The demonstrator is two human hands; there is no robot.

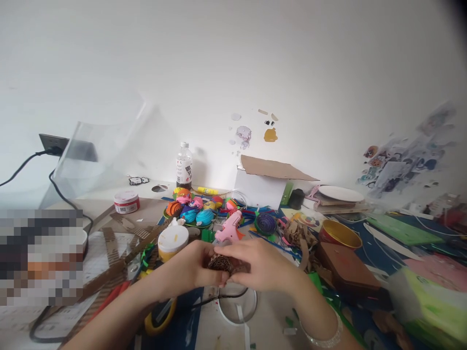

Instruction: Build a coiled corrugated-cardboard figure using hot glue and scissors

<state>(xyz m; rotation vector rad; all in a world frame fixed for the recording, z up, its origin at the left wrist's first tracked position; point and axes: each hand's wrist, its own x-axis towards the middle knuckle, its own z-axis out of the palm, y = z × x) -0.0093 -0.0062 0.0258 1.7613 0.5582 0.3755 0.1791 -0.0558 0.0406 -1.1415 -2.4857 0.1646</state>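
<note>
Both of my hands meet low in the middle of the head view, around a small brown coil of corrugated cardboard (220, 263). My left hand (191, 265) grips the coil from the left, thumb along its lower edge. From the right, my right hand (259, 262) holds it with curved fingers and thumb. A pink glue gun (230, 227) lies just beyond my fingertips. Left of it stands a white-lidded jar (173, 240). A white ring (238, 323) and a black cable lie below my hands.
Colourful paper balls (188, 214), a bottle (184, 167) and a white box (255, 189) stand towards the wall. Cardboard strips (109, 272) cover the left side. A gold-lined bowl (342, 234), brown box (348, 272) and green-white packet (430, 306) lie right.
</note>
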